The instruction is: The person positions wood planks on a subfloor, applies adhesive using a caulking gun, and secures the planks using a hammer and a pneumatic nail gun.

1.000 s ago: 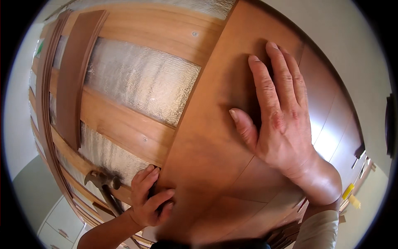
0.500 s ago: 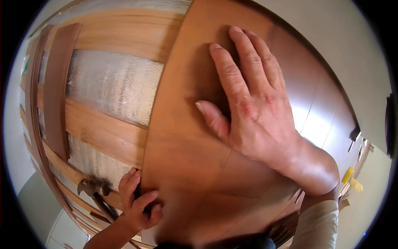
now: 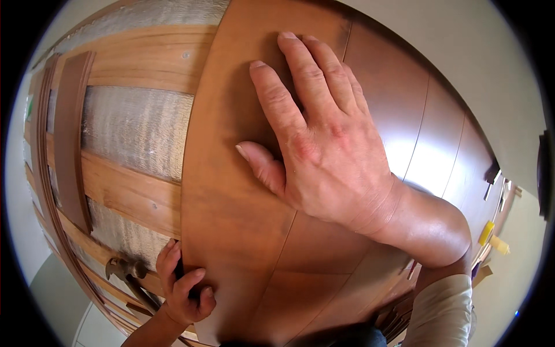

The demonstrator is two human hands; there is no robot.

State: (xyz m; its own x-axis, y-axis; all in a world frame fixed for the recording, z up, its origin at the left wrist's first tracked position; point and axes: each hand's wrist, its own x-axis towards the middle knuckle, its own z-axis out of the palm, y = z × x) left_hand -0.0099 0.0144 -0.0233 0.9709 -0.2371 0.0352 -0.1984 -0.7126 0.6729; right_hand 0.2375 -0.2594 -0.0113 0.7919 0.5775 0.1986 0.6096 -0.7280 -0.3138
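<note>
My right hand (image 3: 329, 133) lies spread over a brown wooden floorboard (image 3: 214, 202), with its fingers pointing away from me and its thumb out to the left. Whether the whole palm presses on the wood cannot be told. At the lower left, my left hand (image 3: 184, 286) is beside the board's left edge. Its bent fingers are apart, the fingertips are close to that edge, and nothing shows in its grasp. Just left of it, a claw hammer (image 3: 128, 270) rests across the wooden battens.
Pale wooden battens (image 3: 133, 179) cross silvery foil sheeting (image 3: 139, 124) on the left. A loose brown board (image 3: 74, 139) and long strips (image 3: 41, 139) lie over them. Joined floorboards (image 3: 399, 98) reach the wall at right, near a yellow object (image 3: 487, 232).
The view has shifted, moving the scene leftward in the picture. My right hand sits slightly nearer the board's left edge. My left hand keeps its place beside the edge.
</note>
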